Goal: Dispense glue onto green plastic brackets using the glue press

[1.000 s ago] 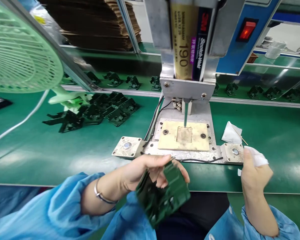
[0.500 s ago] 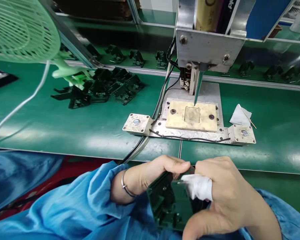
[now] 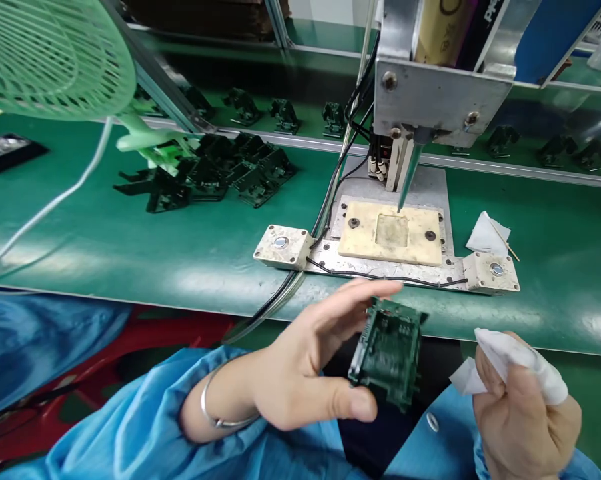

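My left hand (image 3: pixel 313 370) holds a dark, boxy plastic part (image 3: pixel 391 350) above my lap, in front of the table edge. Its thumb lies near the part's lower side, the forefinger reaches over the top, and the other fingers are hidden behind. The part is slightly blurred, with ribs and recesses on the side facing me. At lower right, apart from the part, my right hand (image 3: pixel 530 420) is closed around a crumpled white wiping cloth (image 3: pixel 523 367). Loose cloth ends stick out on both sides of the fist.
A press-like machine (image 3: pixel 437 100) with a thin nozzle stands over a cream fixture block (image 3: pixel 353 243), with button boxes (image 3: pixel 285 247) (image 3: pixel 493 270) either side. Several dark parts (image 3: pixel 210 170) lie left, near a green fan (image 3: pixel 55 60). A folded white cloth (image 3: pixel 481 233) with a stick lies right.
The part has turned and risen in my left hand. My right hand has drawn away from it to the right, taking the cloth along. The view has shifted slightly.
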`<act>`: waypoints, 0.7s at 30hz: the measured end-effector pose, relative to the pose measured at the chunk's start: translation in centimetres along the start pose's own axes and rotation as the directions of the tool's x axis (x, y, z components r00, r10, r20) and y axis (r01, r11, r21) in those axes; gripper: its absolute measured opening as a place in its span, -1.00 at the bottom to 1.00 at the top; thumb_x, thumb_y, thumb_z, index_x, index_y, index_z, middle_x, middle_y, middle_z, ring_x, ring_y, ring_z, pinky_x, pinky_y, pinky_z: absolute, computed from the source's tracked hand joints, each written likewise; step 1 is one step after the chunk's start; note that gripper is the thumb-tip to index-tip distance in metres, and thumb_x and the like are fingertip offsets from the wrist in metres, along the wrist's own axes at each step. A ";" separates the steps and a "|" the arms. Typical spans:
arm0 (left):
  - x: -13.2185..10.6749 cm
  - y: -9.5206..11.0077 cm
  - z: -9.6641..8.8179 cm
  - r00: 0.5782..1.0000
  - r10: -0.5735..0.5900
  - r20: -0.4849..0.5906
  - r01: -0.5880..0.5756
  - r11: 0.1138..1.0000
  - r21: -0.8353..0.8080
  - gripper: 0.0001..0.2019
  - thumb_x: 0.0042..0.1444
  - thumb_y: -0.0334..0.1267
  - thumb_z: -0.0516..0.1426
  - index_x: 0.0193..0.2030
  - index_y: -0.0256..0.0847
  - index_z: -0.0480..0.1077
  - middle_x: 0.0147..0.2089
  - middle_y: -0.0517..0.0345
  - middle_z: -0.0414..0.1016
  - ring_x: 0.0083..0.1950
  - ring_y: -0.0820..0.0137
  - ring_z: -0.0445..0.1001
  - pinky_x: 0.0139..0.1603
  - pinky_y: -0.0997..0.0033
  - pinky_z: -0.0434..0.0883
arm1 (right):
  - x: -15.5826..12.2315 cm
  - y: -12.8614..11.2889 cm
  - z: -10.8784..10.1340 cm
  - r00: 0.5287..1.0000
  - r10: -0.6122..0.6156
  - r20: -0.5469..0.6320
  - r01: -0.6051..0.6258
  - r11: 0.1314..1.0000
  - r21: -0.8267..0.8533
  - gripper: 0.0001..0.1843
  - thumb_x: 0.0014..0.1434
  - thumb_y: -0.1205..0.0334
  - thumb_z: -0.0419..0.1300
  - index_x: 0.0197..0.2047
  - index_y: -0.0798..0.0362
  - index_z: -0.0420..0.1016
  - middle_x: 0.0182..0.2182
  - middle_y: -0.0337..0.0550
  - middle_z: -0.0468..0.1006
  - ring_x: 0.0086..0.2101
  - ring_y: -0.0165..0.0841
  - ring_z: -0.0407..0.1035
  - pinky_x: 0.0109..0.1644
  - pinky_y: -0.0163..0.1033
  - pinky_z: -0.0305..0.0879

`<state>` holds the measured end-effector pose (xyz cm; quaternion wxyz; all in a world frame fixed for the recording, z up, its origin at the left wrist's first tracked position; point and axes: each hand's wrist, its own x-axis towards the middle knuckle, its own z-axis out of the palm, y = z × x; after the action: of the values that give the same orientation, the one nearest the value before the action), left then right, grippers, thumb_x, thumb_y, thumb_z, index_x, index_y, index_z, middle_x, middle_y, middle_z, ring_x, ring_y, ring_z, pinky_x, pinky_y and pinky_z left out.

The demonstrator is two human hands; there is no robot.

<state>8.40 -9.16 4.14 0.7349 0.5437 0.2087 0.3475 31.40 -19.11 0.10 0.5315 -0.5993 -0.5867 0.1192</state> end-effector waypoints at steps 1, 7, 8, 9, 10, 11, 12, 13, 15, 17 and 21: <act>-0.2 -0.1 0.0 0.988 0.143 -0.053 -0.135 0.982 0.130 -0.30 0.02 -0.31 0.41 0.31 0.06 0.36 0.09 0.01 0.45 0.08 0.18 0.53 0.10 0.28 0.51 | -0.1 -0.1 0.1 0.999 -0.021 -0.041 0.019 0.998 -0.056 -0.71 0.33 0.16 0.15 0.02 0.04 0.60 -0.28 -0.03 0.60 -0.44 -0.25 0.48 -0.39 -0.15 0.43; -0.7 -1.4 0.3 0.915 0.402 0.005 -0.359 0.811 0.462 -0.26 -0.02 -0.40 0.42 0.31 -0.11 0.31 0.13 -0.03 0.39 0.20 0.17 0.43 0.25 0.29 0.47 | -0.2 -2.8 2.3 0.941 -0.222 0.256 0.242 0.969 -0.049 -0.80 0.23 0.32 0.26 -0.43 0.02 0.38 -0.63 -0.32 0.35 -0.63 -0.46 0.28 -0.52 -0.31 0.23; -0.6 -1.5 0.4 0.914 0.405 0.024 -0.369 0.805 0.465 -0.25 -0.02 -0.40 0.42 0.32 -0.13 0.29 0.13 -0.04 0.38 0.21 0.17 0.42 0.26 0.28 0.47 | -0.2 -3.0 2.8 0.937 -0.240 0.255 0.249 0.968 -0.006 -0.78 0.24 0.34 0.22 -0.44 0.01 0.33 -0.65 -0.35 0.32 -0.65 -0.47 0.24 -0.54 -0.31 0.17; -0.5 -1.5 0.5 0.912 0.407 0.038 -0.378 0.803 0.462 -0.25 -0.01 -0.40 0.42 0.32 -0.14 0.28 0.14 -0.04 0.38 0.21 0.17 0.42 0.27 0.27 0.46 | -0.2 -3.1 3.2 0.931 -0.275 0.241 0.279 0.960 0.019 -0.79 0.26 0.36 0.18 -0.42 0.01 0.32 -0.64 -0.34 0.32 -0.64 -0.47 0.23 -0.54 -0.30 0.14; -0.4 -1.5 0.6 0.911 0.409 0.045 -0.383 0.803 0.457 -0.25 -0.01 -0.40 0.42 0.32 -0.15 0.28 0.13 -0.04 0.38 0.21 0.18 0.42 0.27 0.27 0.46 | -0.2 -3.1 3.6 0.923 -0.316 0.219 0.319 0.947 0.022 -0.82 0.27 0.37 0.14 -0.39 0.02 0.33 -0.62 -0.32 0.35 -0.63 -0.45 0.26 -0.53 -0.30 0.13; -0.3 -1.5 0.6 0.913 0.406 0.047 -0.381 0.805 0.454 -0.26 -0.01 -0.40 0.42 0.32 -0.16 0.28 0.13 -0.04 0.38 0.21 0.18 0.42 0.26 0.28 0.46 | -0.2 -3.0 3.9 0.912 -0.349 0.214 0.356 0.934 0.006 -0.84 0.29 0.36 0.11 -0.36 0.02 0.34 -0.60 -0.30 0.38 -0.61 -0.44 0.29 -0.51 -0.29 0.14; -0.3 -1.5 0.7 0.913 0.406 0.047 -0.382 0.805 0.454 -0.26 -0.01 -0.40 0.42 0.31 -0.17 0.28 0.13 -0.03 0.38 0.20 0.19 0.42 0.26 0.28 0.47 | -0.2 -2.9 4.1 0.903 -0.363 0.229 0.379 0.925 -0.026 -0.84 0.30 0.36 0.08 -0.35 0.03 0.35 -0.59 -0.29 0.40 -0.59 -0.42 0.32 -0.49 -0.29 0.16; -0.2 -1.4 0.7 0.911 0.410 0.043 -0.383 0.803 0.457 -0.27 0.00 -0.40 0.41 0.31 -0.17 0.28 0.13 -0.03 0.38 0.20 0.19 0.42 0.26 0.28 0.47 | -0.2 -2.8 4.3 0.900 -0.361 0.243 0.387 0.919 -0.068 -0.82 0.32 0.35 0.07 -0.35 0.03 0.35 -0.58 -0.27 0.40 -0.57 -0.40 0.34 -0.47 -0.28 0.17; -0.1 -1.4 0.7 0.906 0.422 0.028 -0.385 0.795 0.468 -0.29 0.02 -0.39 0.40 0.31 -0.17 0.29 0.11 -0.03 0.40 0.20 0.17 0.42 0.25 0.25 0.47 | 0.0 -2.8 4.6 0.900 -0.356 0.252 0.401 0.903 -0.155 -0.81 0.35 0.32 0.07 -0.35 0.03 0.35 -0.58 -0.25 0.40 -0.56 -0.38 0.34 -0.46 -0.26 0.16; -0.2 -1.6 0.7 0.908 0.418 -0.005 -0.366 0.801 0.474 -0.31 0.03 -0.39 0.39 0.31 -0.13 0.30 0.10 -0.02 0.41 0.19 0.17 0.42 0.24 0.24 0.48 | 0.3 -2.8 4.8 0.885 -0.376 0.275 0.437 0.874 -0.212 -0.83 0.35 0.29 0.10 -0.33 0.04 0.37 -0.57 -0.22 0.42 -0.55 -0.37 0.33 -0.47 -0.24 0.14; -0.5 -2.1 1.0 0.928 0.358 -0.101 -0.273 0.841 0.467 -0.33 0.03 -0.37 0.39 0.28 0.05 0.33 0.10 0.05 0.42 0.17 0.18 0.44 0.21 0.25 0.48 | 1.6 -2.7 5.1 0.846 -0.422 0.326 0.497 0.846 -0.192 -0.84 0.31 0.35 0.12 -0.35 0.02 0.38 -0.60 -0.24 0.39 -0.57 -0.38 0.28 -0.50 -0.25 0.12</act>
<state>9.31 -10.53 2.43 0.5009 0.6895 0.2568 0.4558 26.37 -15.97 0.90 0.3724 -0.4841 -0.7917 -0.0126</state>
